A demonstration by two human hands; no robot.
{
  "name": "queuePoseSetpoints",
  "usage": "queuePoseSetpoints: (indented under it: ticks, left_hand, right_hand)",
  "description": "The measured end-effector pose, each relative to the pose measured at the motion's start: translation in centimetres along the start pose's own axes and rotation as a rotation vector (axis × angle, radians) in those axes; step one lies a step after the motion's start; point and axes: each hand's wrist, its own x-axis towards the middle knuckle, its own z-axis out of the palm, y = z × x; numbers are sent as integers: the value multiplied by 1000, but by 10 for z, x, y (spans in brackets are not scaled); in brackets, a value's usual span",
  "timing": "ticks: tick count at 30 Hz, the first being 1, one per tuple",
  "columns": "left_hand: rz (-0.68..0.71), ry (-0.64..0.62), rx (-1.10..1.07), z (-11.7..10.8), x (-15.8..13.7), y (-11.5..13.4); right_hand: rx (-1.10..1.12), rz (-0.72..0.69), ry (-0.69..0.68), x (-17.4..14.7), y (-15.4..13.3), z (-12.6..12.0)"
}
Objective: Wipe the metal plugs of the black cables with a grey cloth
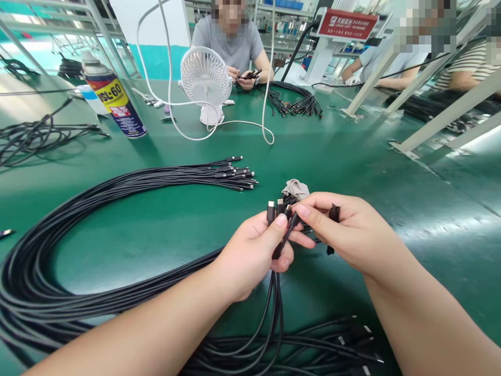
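Observation:
My left hand (256, 250) is closed round several black USB cables (271, 213), their metal-tipped plugs standing up above the thumb and their cords hanging below the fist. With thumb and forefinger, my right hand (336, 224) pinches the plug end of one black cable (291, 227) from this group. Something small and black (334, 213) shows at the right hand's fingers; what it is I cannot make out. Just behind the plugs lies a crumpled grey cloth or wrapper (295, 189), partly hidden by my fingers. A long bundle of black cables (117, 190) curves round on the left.
More cable ends (352, 344) lie at the front right. A spray can (117, 102), a white fan (206, 78) with a looping white cord, and tangled cables (39, 136) stand or lie farther back. Across the green table (391, 172), a person handles cables (293, 99); other people sit at right.

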Motion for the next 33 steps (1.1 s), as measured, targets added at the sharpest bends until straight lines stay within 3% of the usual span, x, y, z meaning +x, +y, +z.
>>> queuePoseSetpoints:
  ticks: [5,13,21,33]
  left_hand:
    - [-6,34,-75,2,0,0]
    - [-32,89,-118,2,-1,3]
    - [-13,129,-78,4,1,6]
    - [14,46,-11,3,-1,5]
  right_hand:
    - [47,-8,-30,-1,1,1]
    - [-62,-51,20,1,5,1]
    - [-57,12,0,1,2,2]
    - [-142,-38,79,-2,-3,4]
